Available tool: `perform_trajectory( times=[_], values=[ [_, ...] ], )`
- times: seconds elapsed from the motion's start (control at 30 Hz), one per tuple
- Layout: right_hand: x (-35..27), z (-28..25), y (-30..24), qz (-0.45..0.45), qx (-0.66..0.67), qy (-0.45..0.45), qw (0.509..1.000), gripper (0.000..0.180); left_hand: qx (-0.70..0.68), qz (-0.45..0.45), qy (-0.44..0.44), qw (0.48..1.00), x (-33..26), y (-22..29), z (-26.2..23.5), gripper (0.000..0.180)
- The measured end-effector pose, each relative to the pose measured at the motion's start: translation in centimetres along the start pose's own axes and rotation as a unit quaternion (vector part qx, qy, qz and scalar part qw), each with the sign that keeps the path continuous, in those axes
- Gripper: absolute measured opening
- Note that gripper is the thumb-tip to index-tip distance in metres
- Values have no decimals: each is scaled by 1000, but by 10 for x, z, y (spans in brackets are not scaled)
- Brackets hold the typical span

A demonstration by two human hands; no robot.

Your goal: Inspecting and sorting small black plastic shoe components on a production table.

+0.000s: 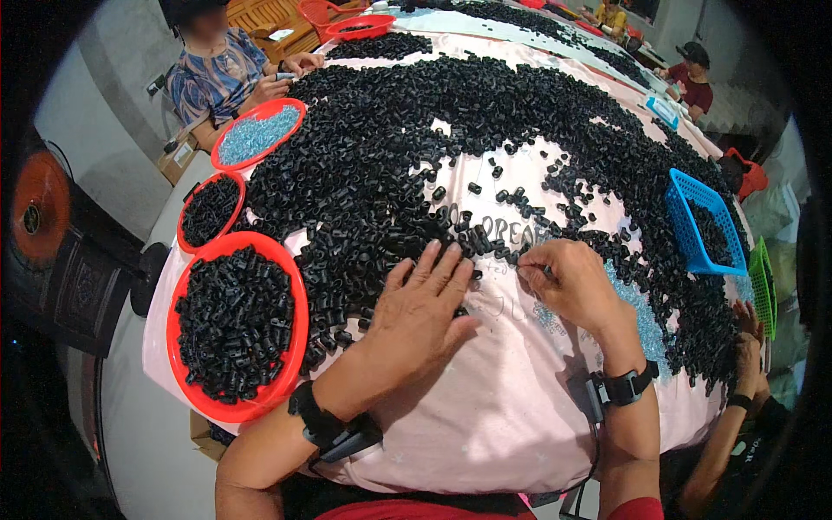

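Observation:
Small black plastic tube-like pieces (pixel 364 173) lie heaped over a pink printed cloth (pixel 520 407). My left hand (pixel 416 303) rests palm down at the near edge of the heap, fingers stretched out and touching several black pieces. To its right, my right hand (pixel 568 282) is closed in a pinch above the cloth, thumb against the index finger. What sits between those fingertips, if anything, is too small and hidden to make out. Beside the right wrist lies a spread of small clear bluish pieces (pixel 646 321). Both wrists wear black straps.
A red oval basin (pixel 301 329) of black pieces stands at left, with a smaller red basin (pixel 238 195) and one (pixel 301 117) of bluish pieces beyond. A blue basket (pixel 685 221) and green basket (pixel 763 286) stand right. Co-workers sit around; one's hand (pixel 747 347) is near right.

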State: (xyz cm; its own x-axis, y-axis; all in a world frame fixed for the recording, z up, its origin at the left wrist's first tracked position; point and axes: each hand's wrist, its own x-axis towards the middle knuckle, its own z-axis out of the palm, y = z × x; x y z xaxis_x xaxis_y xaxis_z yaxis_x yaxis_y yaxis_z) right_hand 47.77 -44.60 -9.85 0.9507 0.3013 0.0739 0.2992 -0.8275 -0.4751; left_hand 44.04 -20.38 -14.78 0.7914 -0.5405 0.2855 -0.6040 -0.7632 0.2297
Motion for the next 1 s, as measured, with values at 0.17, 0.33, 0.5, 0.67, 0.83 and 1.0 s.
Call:
perform_trajectory(
  times=[0.17, 0.33, 0.5, 0.67, 0.83, 1.0],
  values=[
    [1, 2, -2, -61, -24, 35, 997, 8, 6, -24, -29, 999, -10, -4, -22, 52],
    [3, 4, -2, -67, -30, 21, 997, 8, -64, 13, 0, 998, -14, 0, -24, 47],
    [3, 8, 10, -71, -37, 70, 994, 11, -61, 25, -59, 996, -20, 5, -33, 40],
    [4, 4, -1, -67, -45, 41, 996, 13, -113, -17, 17, 993, -24, -6, -30, 34],
    [5, 10, 1, -103, -68, 46, 991, 22, -143, -44, 34, 988, -19, -6, -32, 33],
    [6, 18, 4, -106, -44, 54, 992, 17, -117, -7, 48, 992, 0, 2, -24, 34]
  ],
)
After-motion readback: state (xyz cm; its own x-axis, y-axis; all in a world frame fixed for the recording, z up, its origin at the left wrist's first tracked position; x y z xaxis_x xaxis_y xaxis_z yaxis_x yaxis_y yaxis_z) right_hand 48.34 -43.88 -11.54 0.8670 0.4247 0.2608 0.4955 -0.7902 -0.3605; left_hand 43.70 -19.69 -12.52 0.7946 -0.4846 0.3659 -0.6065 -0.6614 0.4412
